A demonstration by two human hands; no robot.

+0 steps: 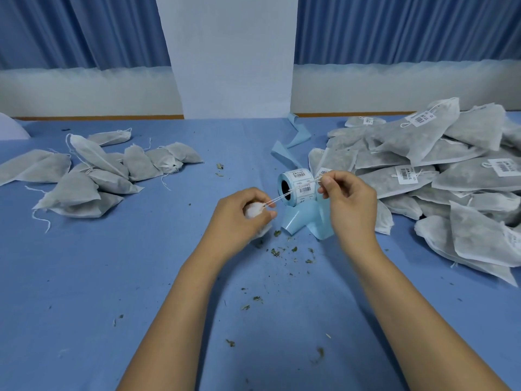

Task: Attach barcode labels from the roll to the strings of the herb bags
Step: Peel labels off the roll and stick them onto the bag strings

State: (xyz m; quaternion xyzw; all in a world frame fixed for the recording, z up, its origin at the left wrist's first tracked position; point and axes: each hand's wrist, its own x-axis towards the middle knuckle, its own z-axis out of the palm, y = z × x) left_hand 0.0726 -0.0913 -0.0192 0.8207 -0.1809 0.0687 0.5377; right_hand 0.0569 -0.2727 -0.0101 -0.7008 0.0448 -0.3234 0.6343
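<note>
Over on the left, a small heap of unlabelled herb bags (93, 176) waits, strings loose; centre stage, the left hand (239, 218) curls round one herb bag (253, 210), its string (283, 196) drawn taut across the label roll (298, 176) to the right hand (349, 198), which pinches the far end; whether a label is on it yet, I can't tell; far right, the big labelled pile (439, 170) suggests most are done, with only the left heap to go.

Blue-covered worktop (112, 277) has unlabelled herb bags (93, 176) piled left, labelled bags (439, 176) heaped right, label roll (296, 187) with backing strip (293, 142) mid-table, herb crumbs (282, 252) scattered.
</note>
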